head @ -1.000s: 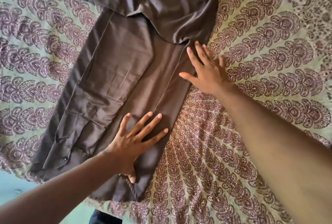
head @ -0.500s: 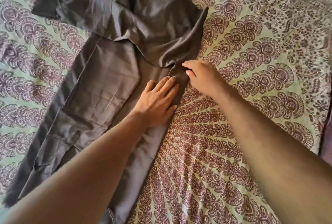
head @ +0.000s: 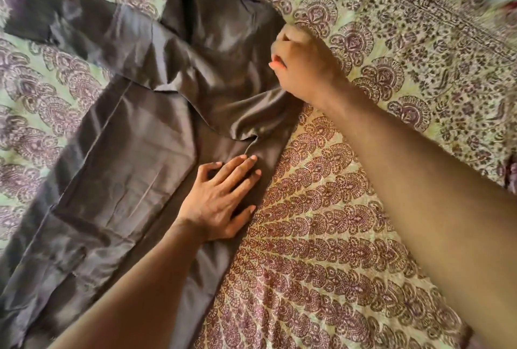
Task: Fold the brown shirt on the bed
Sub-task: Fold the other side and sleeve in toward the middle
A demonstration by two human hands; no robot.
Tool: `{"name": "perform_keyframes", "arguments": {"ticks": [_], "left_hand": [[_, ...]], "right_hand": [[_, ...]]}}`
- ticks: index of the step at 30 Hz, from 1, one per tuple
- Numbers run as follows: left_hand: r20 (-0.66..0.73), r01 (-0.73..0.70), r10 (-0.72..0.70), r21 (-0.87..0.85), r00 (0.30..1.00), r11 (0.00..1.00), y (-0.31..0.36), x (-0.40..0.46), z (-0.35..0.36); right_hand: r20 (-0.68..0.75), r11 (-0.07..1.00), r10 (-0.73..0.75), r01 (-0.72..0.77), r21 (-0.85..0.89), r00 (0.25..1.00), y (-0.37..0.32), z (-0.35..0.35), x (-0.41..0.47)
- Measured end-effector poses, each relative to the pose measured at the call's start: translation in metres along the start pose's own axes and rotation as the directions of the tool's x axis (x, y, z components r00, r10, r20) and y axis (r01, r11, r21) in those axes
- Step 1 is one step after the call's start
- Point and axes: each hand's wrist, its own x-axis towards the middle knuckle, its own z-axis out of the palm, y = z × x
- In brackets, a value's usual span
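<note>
The brown shirt (head: 134, 158) lies spread on the bed, running from lower left to upper middle, with one sleeve (head: 70, 23) stretched out to the upper left. My left hand (head: 221, 197) presses flat on the shirt's right side, fingers apart. Higher up, my right hand (head: 302, 63) is curled into a fist at the shirt's upper right edge, pinching the cloth there. The fabric bunches in a fold just below that hand. My arms hide part of the shirt's lower hem.
The bed is covered by a green sheet with purple paisley print (head: 321, 236). A band of darker floral border (head: 419, 26) crosses the upper right. Bare sheet lies to the right of the shirt.
My right hand moved up along the shirt's right edge and closed on the cloth. My left hand stayed pressed near the same spot. The camera view shifted, showing more of the shirt's top.
</note>
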Motion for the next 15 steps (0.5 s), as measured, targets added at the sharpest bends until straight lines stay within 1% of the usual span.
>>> {"name": "perform_keyframes", "arguments": {"ticks": [2,3,5,6,7,9,11,13,14,15], "left_hand": [[-0.014,0.007,-0.007,0.002,1.000,1.000,0.000,0.001,0.000],[-0.019,0.014,-0.014,0.006,1.000,1.000,0.000,0.000,0.001],[-0.024,0.022,-0.022,0.005,0.999,1.000,0.000,0.000,0.002],[-0.023,0.023,-0.023,0.000,0.999,1.000,0.000,0.000,0.002],[-0.021,0.023,-0.023,-0.003,1.000,1.000,0.000,0.001,0.002],[-0.019,0.025,-0.025,-0.004,0.999,1.000,0.001,0.000,0.002],[-0.032,0.026,-0.027,-0.011,0.999,1.000,0.001,0.000,0.003],[-0.040,0.021,-0.022,-0.023,0.999,1.000,-0.001,0.001,0.004],[-0.041,0.021,-0.022,-0.027,0.999,0.999,-0.001,0.000,0.004],[-0.040,0.023,-0.025,-0.030,0.999,0.999,-0.001,0.000,0.004]], "right_hand": [[0.162,0.999,0.037,-0.031,-0.034,0.986,-0.002,-0.003,0.023],[0.266,0.996,0.085,-0.072,-0.060,0.960,0.000,-0.002,0.032],[0.474,0.984,0.177,-0.142,-0.111,0.862,0.005,0.003,0.042],[0.530,0.980,0.198,-0.163,-0.113,0.825,0.010,0.009,0.044],[0.542,0.978,0.207,-0.184,-0.099,0.814,0.015,0.014,0.047],[0.499,0.979,0.200,-0.198,-0.058,0.844,0.020,0.024,0.047],[0.384,0.986,0.157,-0.165,-0.011,0.910,0.017,0.026,0.043],[0.151,0.991,0.111,-0.121,0.062,0.982,0.019,0.028,0.036],[0.031,0.990,0.097,-0.100,0.103,0.995,0.019,0.028,0.033],[-0.055,0.987,0.083,-0.075,0.141,0.995,0.019,0.027,0.028]]}}
